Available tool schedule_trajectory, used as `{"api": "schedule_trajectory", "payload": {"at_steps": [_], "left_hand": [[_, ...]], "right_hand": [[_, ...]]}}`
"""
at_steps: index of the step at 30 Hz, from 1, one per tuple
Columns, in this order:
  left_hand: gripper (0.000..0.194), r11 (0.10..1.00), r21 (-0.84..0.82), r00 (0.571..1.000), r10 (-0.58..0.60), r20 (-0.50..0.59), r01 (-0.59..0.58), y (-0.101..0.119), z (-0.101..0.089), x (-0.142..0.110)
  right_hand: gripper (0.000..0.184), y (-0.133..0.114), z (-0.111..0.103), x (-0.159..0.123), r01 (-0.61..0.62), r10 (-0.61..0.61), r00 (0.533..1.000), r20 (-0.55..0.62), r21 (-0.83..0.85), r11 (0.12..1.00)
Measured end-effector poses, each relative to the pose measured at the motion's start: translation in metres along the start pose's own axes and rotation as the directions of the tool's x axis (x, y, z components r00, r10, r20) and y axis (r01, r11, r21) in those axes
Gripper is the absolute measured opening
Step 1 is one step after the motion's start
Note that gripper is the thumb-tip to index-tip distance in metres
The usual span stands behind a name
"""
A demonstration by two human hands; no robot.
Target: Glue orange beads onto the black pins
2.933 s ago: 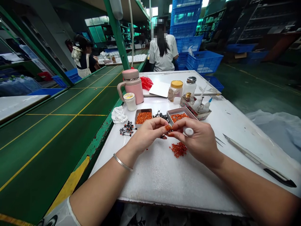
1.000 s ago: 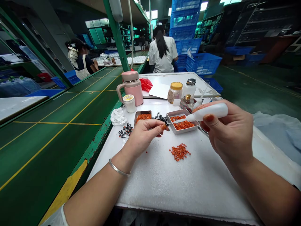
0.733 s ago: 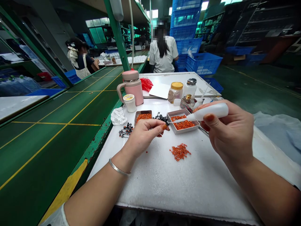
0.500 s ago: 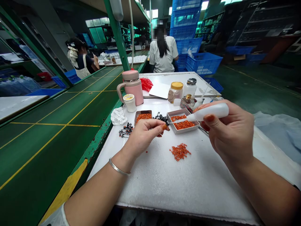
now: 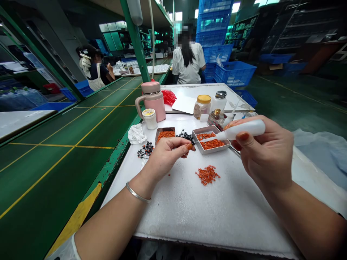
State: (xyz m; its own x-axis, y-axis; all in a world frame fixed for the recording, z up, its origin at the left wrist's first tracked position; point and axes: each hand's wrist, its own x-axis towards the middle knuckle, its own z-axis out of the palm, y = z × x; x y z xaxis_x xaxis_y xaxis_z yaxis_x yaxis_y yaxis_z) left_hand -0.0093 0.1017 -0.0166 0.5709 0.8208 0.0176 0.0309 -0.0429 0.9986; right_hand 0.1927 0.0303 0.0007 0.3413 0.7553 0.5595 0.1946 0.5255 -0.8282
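My left hand (image 5: 168, 159) pinches a tiny black piece (image 5: 193, 142) between thumb and fingertip, above the rim of a shallow metal tray (image 5: 211, 151) of orange beads. My right hand (image 5: 262, 151) is raised and shut around a white squeeze bottle (image 5: 244, 130). The bottle's thin nozzle (image 5: 207, 141) reaches left, its tip at the black piece. Black wired pieces (image 5: 145, 150) lie on the white foam left of my left hand, and more (image 5: 185, 136) lie behind it. A loose orange bead pile (image 5: 207, 175) sits below the tray.
A second small tray (image 5: 165, 134) of orange beads stands behind my left hand. Beyond are a pink mug (image 5: 151, 101), jars and a crumpled white cloth (image 5: 137, 133). A green conveyor belt (image 5: 59, 169) runs along the left, with co-workers and stacked blue crates (image 5: 214, 21) beyond.
Since the oldest frame, my right hand has risen to the right with the bottle, its nozzle now at the black piece. Over the last second, the nozzle tip has shifted slightly left.
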Motion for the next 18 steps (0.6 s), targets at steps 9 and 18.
{"api": "schedule_trajectory", "payload": {"at_steps": [9, 18], "left_hand": [[0.027, 1.0, 0.003, 1.0, 0.007, 0.014, -0.007, 0.0001, -0.0008, 0.0003], [0.025, 1.0, -0.007, 1.0, 0.007, 0.009, -0.007, 0.001, 0.0002, -0.0002]], "right_hand": [[0.016, 0.0031, -0.0011, -0.0005, 0.05, -0.05, 0.999, 0.01, 0.013, 0.999], [0.015, 0.003, 0.0, 0.0003, 0.045, -0.046, 0.999, 0.012, 0.028, 0.999]]}}
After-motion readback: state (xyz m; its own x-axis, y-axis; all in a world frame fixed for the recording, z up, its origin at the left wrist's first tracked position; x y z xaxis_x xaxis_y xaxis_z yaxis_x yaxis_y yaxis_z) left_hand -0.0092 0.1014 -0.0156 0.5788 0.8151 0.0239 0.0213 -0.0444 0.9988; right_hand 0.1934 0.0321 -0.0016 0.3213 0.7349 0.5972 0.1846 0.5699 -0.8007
